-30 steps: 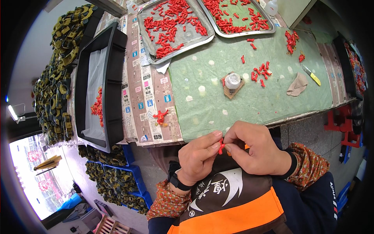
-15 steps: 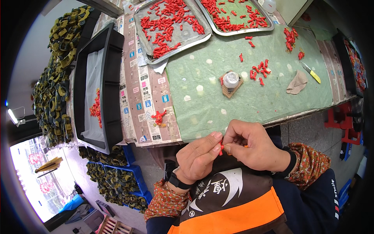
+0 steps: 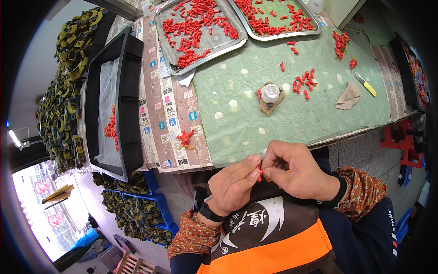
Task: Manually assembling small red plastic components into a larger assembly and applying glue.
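"What do those fingers (image 3: 244,170) have hold of?"

"A small red plastic piece (image 3: 260,174). The left hand (image 3: 232,186) pinches it between thumb and fingers, no gap that I can see, and the right hand (image 3: 302,173) has thumb and forefinger closed on its other side."

"Can you make out its shape?"

"No, the hands cover most of it. It's on the near side of the jar (image 3: 270,93), just off the front edge of the desk (image 3: 228,132), above the person's brown apron (image 3: 292,214)."

"And around the jar?"

"It sits on a brown square block (image 3: 271,108). Just to its right is a loose cluster of red parts (image 3: 306,83); farther right, a crumpled beige cloth (image 3: 348,96) with a yellow-handled knife (image 3: 368,87) beside it."

"I see more red to the jar's left."

"Yes, a figure with spread limbs (image 3: 185,137). Well left of the jar stands a long black bin (image 3: 130,118), with a heap of small red pieces (image 3: 111,130) inside."

"Beyond the jar?"

"Two metal trays, the left-hand tray (image 3: 219,43) and the right-hand tray (image 3: 292,35), both strewn with red parts."
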A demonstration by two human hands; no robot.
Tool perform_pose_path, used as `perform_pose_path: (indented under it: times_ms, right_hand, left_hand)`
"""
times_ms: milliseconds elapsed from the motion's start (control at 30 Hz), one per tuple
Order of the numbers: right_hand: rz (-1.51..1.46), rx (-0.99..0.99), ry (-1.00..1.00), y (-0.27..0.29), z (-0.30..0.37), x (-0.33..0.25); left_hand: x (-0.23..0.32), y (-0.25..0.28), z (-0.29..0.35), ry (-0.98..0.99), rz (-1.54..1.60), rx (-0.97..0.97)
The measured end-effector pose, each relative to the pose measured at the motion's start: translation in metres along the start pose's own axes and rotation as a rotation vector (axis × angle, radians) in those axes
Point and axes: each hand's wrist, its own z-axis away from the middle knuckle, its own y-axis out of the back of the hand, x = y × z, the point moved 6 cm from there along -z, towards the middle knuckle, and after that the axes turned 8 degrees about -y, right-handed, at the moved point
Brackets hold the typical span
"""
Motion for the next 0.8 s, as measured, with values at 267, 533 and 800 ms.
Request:
perform_pose_path:
  times_ms: [267,533,800]
  right_hand:
    - [0.034,-0.034,0.017,0.0001,-0.0007,0.0040]
    - [-0.011,-0.008,0.025,0.0005,-0.0017,0.0053]
    - [-0.038,-0.087,-0.023,0.0047,-0.0055,0.0049]
  left_hand:
    - [0.0003,-0.0001,-0.0003,0.008,-0.011,-0.007]
    - [0.0006,-0.0009,-0.0007,0.004,-0.017,-0.005]
    - [-0.0045,-0.0029,0.0009,0.106,0.026,-0.010]
